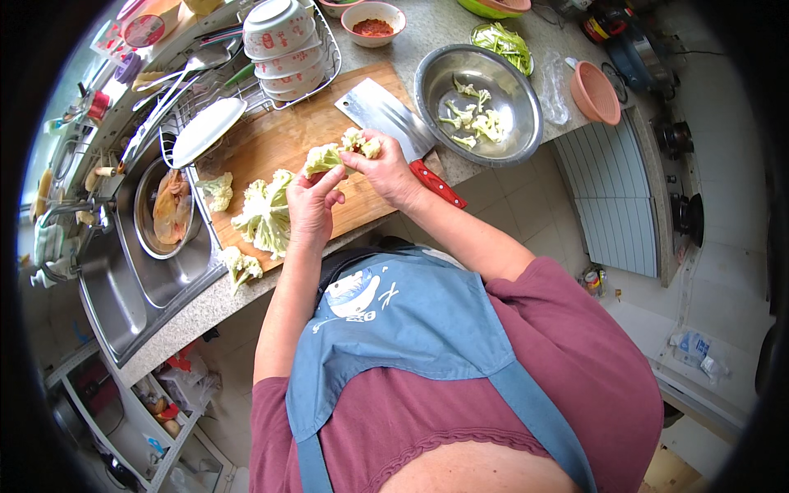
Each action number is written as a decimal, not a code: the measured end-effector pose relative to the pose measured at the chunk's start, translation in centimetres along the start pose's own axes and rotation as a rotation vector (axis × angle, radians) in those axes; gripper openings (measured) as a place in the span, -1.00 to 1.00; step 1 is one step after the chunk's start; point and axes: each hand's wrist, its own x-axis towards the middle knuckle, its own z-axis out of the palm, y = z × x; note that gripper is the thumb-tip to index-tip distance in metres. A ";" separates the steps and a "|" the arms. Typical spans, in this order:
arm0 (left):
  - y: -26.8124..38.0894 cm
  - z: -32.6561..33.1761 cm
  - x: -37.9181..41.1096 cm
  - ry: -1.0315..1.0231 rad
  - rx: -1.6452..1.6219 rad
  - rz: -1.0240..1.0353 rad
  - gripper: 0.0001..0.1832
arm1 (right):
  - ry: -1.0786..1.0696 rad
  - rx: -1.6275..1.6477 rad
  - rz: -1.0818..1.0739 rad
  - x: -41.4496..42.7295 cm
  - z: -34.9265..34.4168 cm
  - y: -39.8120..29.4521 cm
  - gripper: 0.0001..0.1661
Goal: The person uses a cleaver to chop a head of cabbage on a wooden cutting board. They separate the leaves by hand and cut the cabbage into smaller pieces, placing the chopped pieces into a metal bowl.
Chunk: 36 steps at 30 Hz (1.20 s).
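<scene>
Above the wooden cutting board [280, 138], my left hand [313, 200] grips a cauliflower piece [322, 159]. My right hand [383, 167] has its thumb and fingers on small cauliflower florets [356, 140] right beside that piece; whether the two are still joined is hard to tell. A large cauliflower chunk [265, 209] lies on the board by my left wrist. Smaller florets rest at the board's left side and near corner. To the right of my right hand lies a cleaver [388, 114] with a red handle [436, 183]. Several florets [471, 114] sit inside a steel basin [427, 120].
At the left, a sink [114, 289] holds a metal bowl with a plucked bird [172, 206]. Stacked bowls [285, 52] and a tilted white dish [208, 132] occupy the rack. Farther back are a bowl of red sauce [373, 28], cut green vegetables [502, 46] and a pink basket [593, 92].
</scene>
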 end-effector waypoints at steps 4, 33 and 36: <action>-0.2 0.8 0.2 0.114 0.077 0.080 -0.77 | 0.148 -0.603 -0.371 -0.1 0.5 0.7 -0.86; -1.0 -0.1 1.7 0.238 0.208 -0.104 -0.74 | 0.544 -1.387 -0.422 -1.0 -15.4 -9.3 -0.53; -1.6 -0.4 2.7 0.317 0.442 -0.030 -0.72 | 0.411 -1.082 -0.541 -1.5 -11.0 -7.6 -0.73</action>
